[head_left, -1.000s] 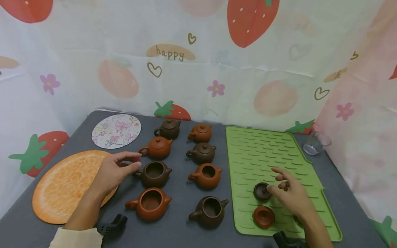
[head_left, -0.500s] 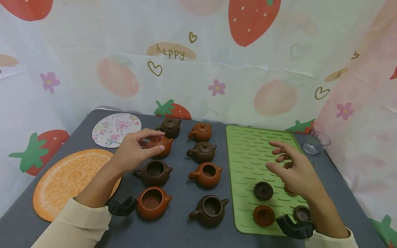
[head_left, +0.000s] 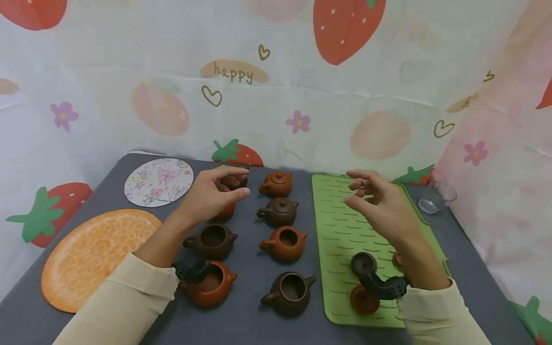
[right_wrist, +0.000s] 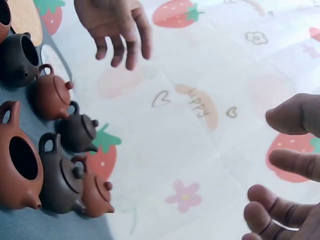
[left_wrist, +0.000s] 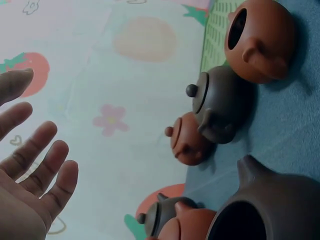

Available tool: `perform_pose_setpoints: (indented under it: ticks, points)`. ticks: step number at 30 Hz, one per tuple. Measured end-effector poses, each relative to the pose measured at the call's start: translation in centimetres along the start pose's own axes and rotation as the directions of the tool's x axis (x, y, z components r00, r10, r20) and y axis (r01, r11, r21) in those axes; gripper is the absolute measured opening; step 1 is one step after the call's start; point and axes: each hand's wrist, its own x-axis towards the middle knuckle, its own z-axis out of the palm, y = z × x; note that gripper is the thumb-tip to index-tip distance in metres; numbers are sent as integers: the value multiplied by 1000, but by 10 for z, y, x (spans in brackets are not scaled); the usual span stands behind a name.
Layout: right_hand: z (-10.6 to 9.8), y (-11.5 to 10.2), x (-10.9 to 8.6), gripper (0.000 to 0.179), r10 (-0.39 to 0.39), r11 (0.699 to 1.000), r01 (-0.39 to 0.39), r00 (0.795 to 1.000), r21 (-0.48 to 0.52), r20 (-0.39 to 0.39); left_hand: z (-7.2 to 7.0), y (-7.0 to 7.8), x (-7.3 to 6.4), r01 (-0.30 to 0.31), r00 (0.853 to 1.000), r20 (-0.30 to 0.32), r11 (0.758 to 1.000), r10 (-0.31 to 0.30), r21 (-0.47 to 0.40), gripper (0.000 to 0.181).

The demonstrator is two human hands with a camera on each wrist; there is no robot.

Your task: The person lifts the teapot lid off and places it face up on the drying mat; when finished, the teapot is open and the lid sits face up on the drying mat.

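Observation:
My left hand (head_left: 211,194) hovers in the air, fingers spread and holding nothing, and partly covers a dark lidded teapot (head_left: 241,182) and a reddish lidded teapot (head_left: 225,212). Over the green mat (head_left: 334,215) my right hand (head_left: 379,203) is likewise raised, its fingers loosely bent around nothing. Between the hands stand a reddish lidded teapot (head_left: 276,184) and a dark lidded teapot (head_left: 279,212). Nearer are lidless ones: a dark teapot (head_left: 213,251), two reddish teapots and another dark teapot (head_left: 288,306). A dark lid (head_left: 362,261) and reddish lids (head_left: 364,302) lie on the mat.
An orange-slice placemat (head_left: 95,254) and a round butterfly-patterned mat (head_left: 159,182) lie at the left. A glass cup (head_left: 433,197) stands beyond the green mat's right edge. A strawberry-printed curtain (head_left: 323,115) hangs behind the grey table.
Both hands have risen and moved toward the back; the right hand has left the dark lid it was touching and shifted left. The teapots have stayed in place.

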Motion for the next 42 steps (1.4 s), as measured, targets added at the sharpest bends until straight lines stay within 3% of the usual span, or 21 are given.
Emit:
perform_pose_setpoints:
  ticks: [12, 21, 27, 32, 42]
  points:
    - [34, 20, 36, 40, 82, 983, -87, 996, 160, 41, 20, -18, 20, 28, 999, -20, 999, -28, -42, 39]
    - [66, 38, 53, 36, 189, 955, -201, 979, 219, 74, 46, -26, 30, 155, 986, -46, 984, -160, -86, 39]
    - [91, 48, 61, 33, 281, 915, -292, 956, 277, 82, 55, -33, 32, 210, 976, -48, 976, -212, -54, 37]
    - [109, 53, 65, 33, 342, 898, -353, 936, 264, 89, 60, -40, 31, 286, 958, -26, 958, -287, -34, 39]
    - [129, 60, 67, 30, 369, 908, -379, 925, 181, 88, 72, -50, 31, 362, 932, -32, 932, -361, 18, 36]
